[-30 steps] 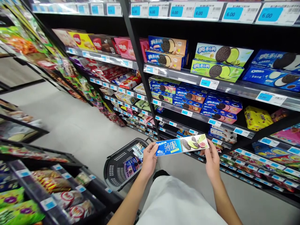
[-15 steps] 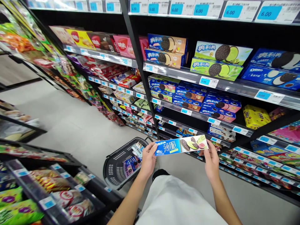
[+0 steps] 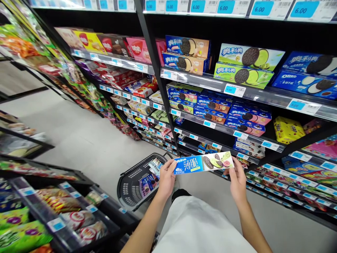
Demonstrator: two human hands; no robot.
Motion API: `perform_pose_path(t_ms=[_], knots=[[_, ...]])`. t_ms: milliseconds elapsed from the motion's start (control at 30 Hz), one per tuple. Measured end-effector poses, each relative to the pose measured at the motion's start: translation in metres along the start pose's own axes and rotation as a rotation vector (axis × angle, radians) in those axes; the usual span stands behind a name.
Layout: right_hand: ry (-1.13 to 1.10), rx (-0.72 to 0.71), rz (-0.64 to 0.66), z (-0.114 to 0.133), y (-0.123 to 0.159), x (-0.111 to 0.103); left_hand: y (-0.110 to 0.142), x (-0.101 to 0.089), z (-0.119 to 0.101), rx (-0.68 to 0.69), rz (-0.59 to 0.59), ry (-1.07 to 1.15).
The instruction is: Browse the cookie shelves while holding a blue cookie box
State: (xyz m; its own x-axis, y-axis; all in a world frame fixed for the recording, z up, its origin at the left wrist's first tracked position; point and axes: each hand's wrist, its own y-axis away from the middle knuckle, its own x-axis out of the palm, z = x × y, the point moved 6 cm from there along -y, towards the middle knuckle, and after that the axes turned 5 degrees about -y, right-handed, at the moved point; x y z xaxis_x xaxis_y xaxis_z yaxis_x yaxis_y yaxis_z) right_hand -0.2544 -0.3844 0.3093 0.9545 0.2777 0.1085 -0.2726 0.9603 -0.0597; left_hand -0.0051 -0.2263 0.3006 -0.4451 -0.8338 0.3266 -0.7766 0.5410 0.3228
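A long, narrow cookie box (image 3: 202, 163), blue at its left end and white with pictured dark cookies at its right, is held level in front of my body. My left hand (image 3: 167, 177) pinches the left end, thumb on the front face. At the other end, my right hand (image 3: 237, 179) grips the box with the thumb in front and the fingers behind, partly hidden. Below and left of the box, a dark grey shopping basket (image 3: 129, 189) has several packages (image 3: 149, 182) in it; my left forearm covers part of its right side.
Shelves ahead carry blue Oreo boxes (image 3: 249, 117), green-and-white Oreo boxes (image 3: 243, 75) and a yellow package (image 3: 288, 130). Price-tag strips (image 3: 234, 90) line the shelf edges. At lower left stands a snack rack (image 3: 39, 207). Grey floor (image 3: 86, 137) runs along the aisle.
The view has shifted very slightly. Both hands keep the cookie box in nearly the same place.
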Motion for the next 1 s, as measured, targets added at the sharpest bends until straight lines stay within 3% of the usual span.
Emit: perform_pose_path(t_ms=[600, 867, 1000], knots=[[-0.041, 0.075, 0.008, 0.001, 0.003, 0.002, 0.002, 0.000, 0.003, 0.019, 0.008, -0.026], [-0.188, 0.259, 0.122, -0.012, 0.006, 0.008, 0.007, -0.006, 0.010, 0.026, 0.027, -0.104], [-0.231, 0.343, 0.078, -0.015, 0.007, 0.004, 0.009, -0.009, 0.020, 0.024, 0.025, -0.153]])
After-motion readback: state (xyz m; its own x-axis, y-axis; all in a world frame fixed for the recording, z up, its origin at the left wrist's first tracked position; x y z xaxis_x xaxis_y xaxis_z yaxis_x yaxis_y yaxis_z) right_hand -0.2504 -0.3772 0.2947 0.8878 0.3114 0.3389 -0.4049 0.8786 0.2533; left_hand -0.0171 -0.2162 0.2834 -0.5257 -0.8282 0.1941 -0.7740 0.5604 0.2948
